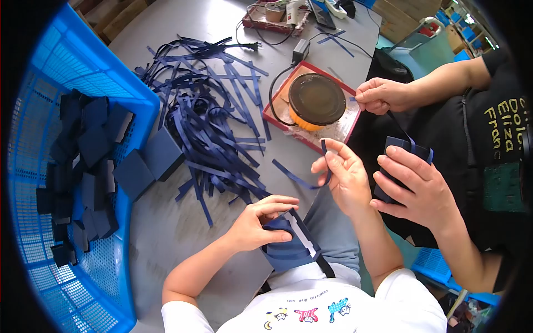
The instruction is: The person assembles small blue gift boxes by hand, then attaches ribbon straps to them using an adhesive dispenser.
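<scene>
My left hand [260, 223] grips a dark blue box [294, 256] close to my lap, its thumb lying over the near side. A white inner edge of the box shows along its right side. Between thumb and fingers, my right hand [345, 173] pinches a dark blue ribbon [300, 178], whose loose end trails off to the left. Left of my hands, a heap of blue ribbons [208, 130] spreads over the table.
A blue basket [145, 105] with several dark boxes [91, 147] stands at left; two boxes [158, 161] lie beside it. A round pot [316, 100] sits on a red-edged tray [276, 114]. At right, a co-worker's hands [413, 180] hold a box and ribbon.
</scene>
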The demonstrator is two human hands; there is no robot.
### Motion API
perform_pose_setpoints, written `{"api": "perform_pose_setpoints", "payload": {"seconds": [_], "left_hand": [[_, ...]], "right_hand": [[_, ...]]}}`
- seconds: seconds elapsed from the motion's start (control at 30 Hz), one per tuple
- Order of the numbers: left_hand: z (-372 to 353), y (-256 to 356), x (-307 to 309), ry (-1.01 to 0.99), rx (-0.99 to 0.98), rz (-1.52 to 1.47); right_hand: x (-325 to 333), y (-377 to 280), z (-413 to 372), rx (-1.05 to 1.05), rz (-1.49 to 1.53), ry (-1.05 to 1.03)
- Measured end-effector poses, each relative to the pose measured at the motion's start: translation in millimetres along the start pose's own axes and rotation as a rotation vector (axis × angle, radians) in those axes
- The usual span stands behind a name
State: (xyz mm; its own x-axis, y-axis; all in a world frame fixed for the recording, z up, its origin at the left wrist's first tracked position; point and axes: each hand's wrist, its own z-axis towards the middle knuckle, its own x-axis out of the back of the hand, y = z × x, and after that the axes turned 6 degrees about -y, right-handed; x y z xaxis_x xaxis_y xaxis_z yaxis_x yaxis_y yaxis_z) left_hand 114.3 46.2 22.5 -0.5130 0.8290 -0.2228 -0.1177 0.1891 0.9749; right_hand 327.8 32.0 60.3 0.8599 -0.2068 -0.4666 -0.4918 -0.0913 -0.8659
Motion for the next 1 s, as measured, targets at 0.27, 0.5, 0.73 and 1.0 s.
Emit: {"api": "perform_pose_setpoints", "payload": {"seconds": [0.27,0.5,0.73,1.0], "left_hand": [[-5,-5,4,-0.056,0.149,-0.050],[-4,-2,5,-0.073,0.198,-0.092],[-1,4,5,-0.104,0.230,-0.117],[0,8,6,-0.126,0.234,-0.122]], "right_hand": [[37,-21,40,0.088,-0.171,0.229],[63,-27,59,0.044,-0.191,0.232],[66,-27,63,0.009,-0.224,0.237],[65,-30,62,-0.027,-0.265,0.240]]}}
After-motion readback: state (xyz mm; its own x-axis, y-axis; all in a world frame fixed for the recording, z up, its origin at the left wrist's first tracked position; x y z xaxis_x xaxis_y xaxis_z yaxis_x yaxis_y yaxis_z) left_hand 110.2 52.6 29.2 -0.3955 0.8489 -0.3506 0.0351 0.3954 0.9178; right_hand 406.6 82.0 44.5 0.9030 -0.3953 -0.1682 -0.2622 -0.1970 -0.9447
